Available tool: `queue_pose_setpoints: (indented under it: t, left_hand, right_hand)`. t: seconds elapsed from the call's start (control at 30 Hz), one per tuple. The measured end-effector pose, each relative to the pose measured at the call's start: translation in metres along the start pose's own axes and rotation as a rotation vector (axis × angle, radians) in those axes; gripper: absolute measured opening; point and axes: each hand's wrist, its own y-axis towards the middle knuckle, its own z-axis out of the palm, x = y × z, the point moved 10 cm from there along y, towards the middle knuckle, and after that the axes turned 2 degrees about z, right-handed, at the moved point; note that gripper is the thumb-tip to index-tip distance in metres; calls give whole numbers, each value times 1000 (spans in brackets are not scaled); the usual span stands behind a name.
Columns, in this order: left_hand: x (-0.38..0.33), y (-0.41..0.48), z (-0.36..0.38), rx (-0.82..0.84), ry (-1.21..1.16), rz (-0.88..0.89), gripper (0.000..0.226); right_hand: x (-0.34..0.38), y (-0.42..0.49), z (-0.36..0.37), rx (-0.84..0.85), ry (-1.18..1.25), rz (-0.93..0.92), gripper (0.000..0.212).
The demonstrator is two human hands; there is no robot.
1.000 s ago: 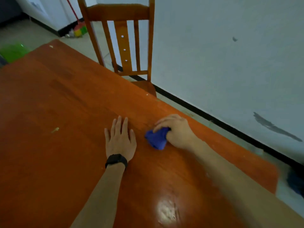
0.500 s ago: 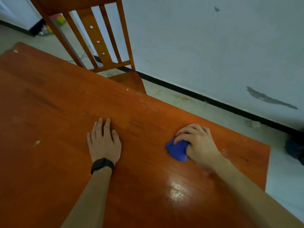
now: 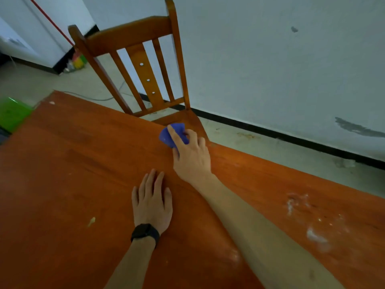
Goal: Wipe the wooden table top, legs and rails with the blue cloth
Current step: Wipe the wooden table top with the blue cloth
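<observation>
- At the far edge of the wooden bench [image 3: 62,184], a person's right hand [image 3: 191,157] presses a bunched blue cloth [image 3: 165,137] onto the orange-brown top. Its grip is clamped on the cloth, with the forefinger laid across the wad and the other fingers curled round it.
- The cloth sits on the bench edge, just in front of the seat of a slatted wooden chair [image 3: 145,69] that stands against that side.
- The left hand [image 3: 152,203] lies palm down on the bench nearer the camera, fingers straight and side by side, its grip slack and holding nothing. It rests just beside the right forearm, and a black wristband [image 3: 145,231] circles the wrist.
- White smears [image 3: 312,234] mark the bench top to the right, well apart from the cloth. A pale fleck [image 3: 91,221] lies to the left of the left hand.
- Behind the chair are a scuffed grey wall [image 3: 270,69] with a black baseboard [image 3: 291,138], a pale floor [image 3: 270,147] and, at the left edge, a blurred green object [image 3: 12,115].
</observation>
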Motion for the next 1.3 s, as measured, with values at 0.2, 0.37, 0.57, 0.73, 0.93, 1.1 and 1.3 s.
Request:
queue_pose_setpoints:
  t: [0.2,0.37,0.57,0.73,0.93,1.1,1.3]
  left_hand:
    - [9,6,8,12,-10,-11,59]
    - [6,4,8,55,-18,30,62]
    - [-75,21,11,53,-63,232,58]
    - [-148,10,39,62,-103,309,56]
    - [-203,-14,45,102,-49,421,60]
    - [-219,-37,61,138,-29,320,59]
    - [-222,-32,66,108,21,331,62]
  right_hand:
    - [-15,-4,29,6,-216,110,71]
    - [-170,-75,-59,-203,-205,571,69]
    - [-175,-107,-80,-338,-141,585,62]
    - [-139,-108,-40,-187,-167,366,63]
    - [-251,-186,-95,-335,-189,630,64]
    - [-312,-220,-141,-425,-108,786,63]
    - [-219,-151,-98,-260,-172,393,69]
